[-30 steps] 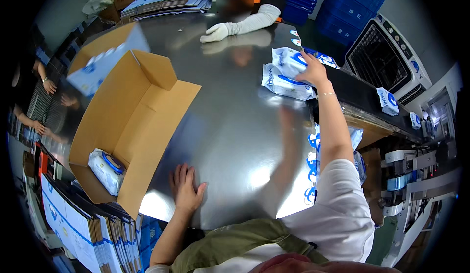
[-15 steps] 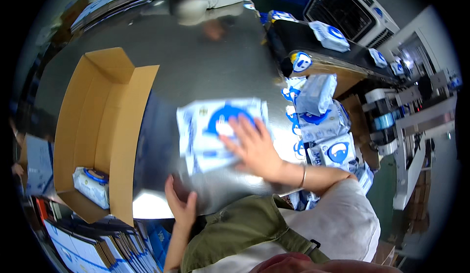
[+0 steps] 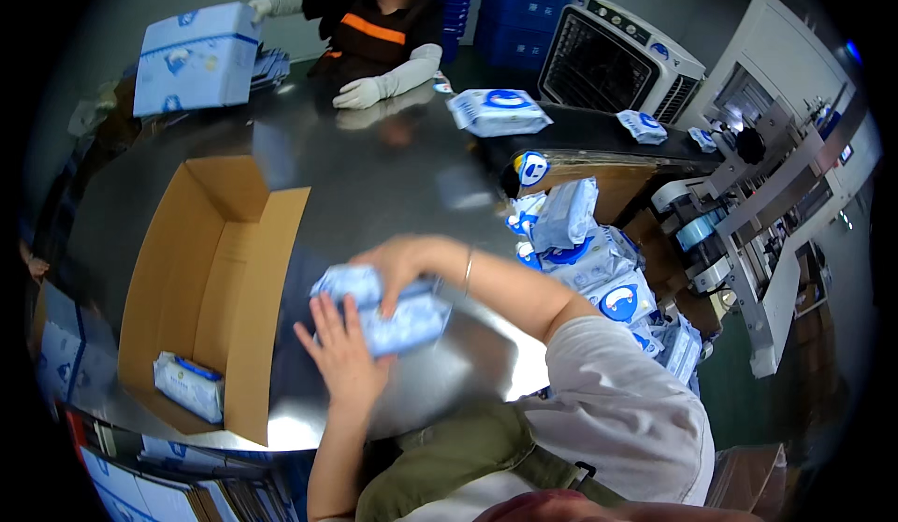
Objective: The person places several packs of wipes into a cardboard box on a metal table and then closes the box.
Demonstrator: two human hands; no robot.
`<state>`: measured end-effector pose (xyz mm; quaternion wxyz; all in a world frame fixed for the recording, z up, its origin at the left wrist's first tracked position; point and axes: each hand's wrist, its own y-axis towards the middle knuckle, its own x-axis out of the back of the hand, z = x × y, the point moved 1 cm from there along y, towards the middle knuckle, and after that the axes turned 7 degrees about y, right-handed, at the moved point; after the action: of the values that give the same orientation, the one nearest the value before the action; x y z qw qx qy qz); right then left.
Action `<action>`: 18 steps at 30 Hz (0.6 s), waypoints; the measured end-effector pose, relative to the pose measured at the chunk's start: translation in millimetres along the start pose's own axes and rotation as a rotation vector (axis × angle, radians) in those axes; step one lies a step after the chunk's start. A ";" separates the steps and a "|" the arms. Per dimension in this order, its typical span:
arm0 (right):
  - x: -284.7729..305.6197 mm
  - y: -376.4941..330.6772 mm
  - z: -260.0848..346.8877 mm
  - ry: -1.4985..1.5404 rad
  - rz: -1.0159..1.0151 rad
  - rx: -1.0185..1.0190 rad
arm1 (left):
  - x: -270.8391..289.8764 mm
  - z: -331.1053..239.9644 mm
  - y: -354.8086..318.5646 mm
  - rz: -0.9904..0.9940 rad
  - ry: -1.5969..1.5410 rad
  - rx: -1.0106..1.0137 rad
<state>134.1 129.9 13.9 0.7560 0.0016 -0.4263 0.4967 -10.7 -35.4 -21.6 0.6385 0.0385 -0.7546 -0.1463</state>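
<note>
Two white-and-blue soft packs of wipes (image 3: 407,324) are together on the metal table in front of me, tilted and blurred by motion. My right hand (image 3: 404,268) reaches over their far side, thumb and fingers bent round a pack. On the near left side my left hand (image 3: 344,358) touches the packs with its fingers spread. Left of my hands lies an open cardboard box (image 3: 248,279), long side toward me. One wipes pack (image 3: 190,387) rests inside at its near end.
More wipes packs (image 3: 622,302) are piled at the table's right edge. Behind them a black conveyor (image 3: 599,134) carries several packs. Across the table a co-worker in white sleeves holds a closed white-and-blue carton (image 3: 192,64). Flattened cartons (image 3: 159,494) stand at lower left.
The packs have moved left toward the box and tilted up. My right hand has gone from flat on top to gripping; my left hand has come up against them. The co-worker's carton has come into view.
</note>
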 end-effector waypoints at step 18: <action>92.6 -113.4 -115.9 0.019 -1.105 0.001 | 60.7 -5.7 6.0 0.393 -0.141 -0.145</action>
<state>307.1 191.3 47.7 0.9081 0.2207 -0.3549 0.0263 -15.4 -45.5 38.6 0.6013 -0.1657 -0.7780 -0.0755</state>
